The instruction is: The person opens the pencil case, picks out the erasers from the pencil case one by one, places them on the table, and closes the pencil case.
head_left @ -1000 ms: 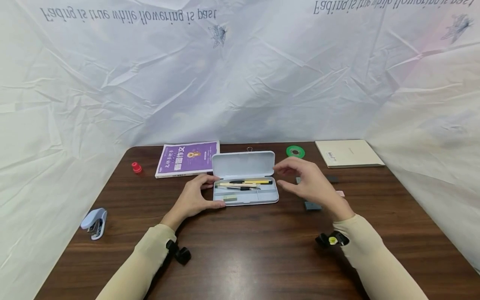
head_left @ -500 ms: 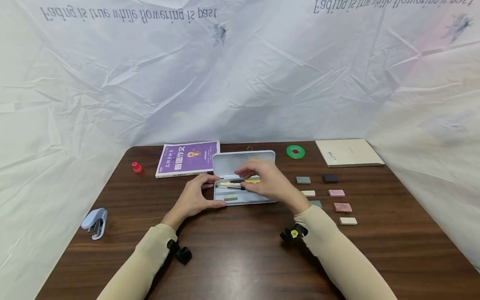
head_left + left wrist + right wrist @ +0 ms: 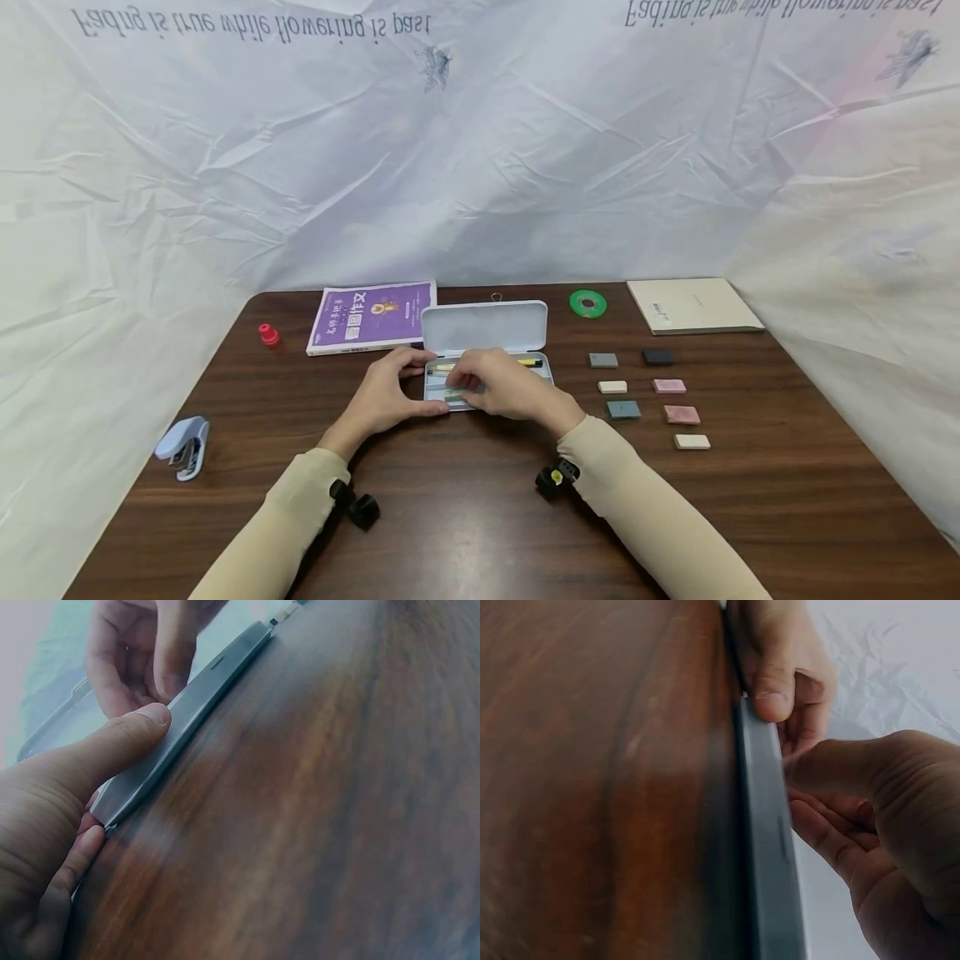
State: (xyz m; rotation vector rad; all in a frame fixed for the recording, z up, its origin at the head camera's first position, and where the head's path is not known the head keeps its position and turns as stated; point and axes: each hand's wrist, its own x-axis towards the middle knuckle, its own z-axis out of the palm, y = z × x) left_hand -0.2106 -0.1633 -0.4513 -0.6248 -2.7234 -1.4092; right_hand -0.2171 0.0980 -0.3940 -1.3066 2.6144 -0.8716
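Note:
In the head view a pale blue pencil case (image 3: 487,327) lies with its lid raised at the back. My left hand (image 3: 382,392) grips the case's left end, thumb along the front wall and fingers at the back. My right hand (image 3: 502,385) reaches down into the case, fingers bent, over a small greenish eraser (image 3: 452,398) in the front compartment. Both wrist views hide its fingertips behind the front wall (image 3: 769,825), so contact with the eraser cannot be confirmed. Behind that hand lie pens, including a yellow one (image 3: 529,363), partly covered.
Right of the case sit several loose erasers, including a blue-grey one (image 3: 623,409) and a pink one (image 3: 681,414). At the back are a purple book (image 3: 375,315), a green tape roll (image 3: 587,303) and a cream notebook (image 3: 693,305). A stapler (image 3: 183,446) and red bottle (image 3: 268,334) stand left.
My right hand has moved left from beside the case, over the pens, then down to the front compartment. The loose erasers at right are uncovered. My left hand keeps its grip.

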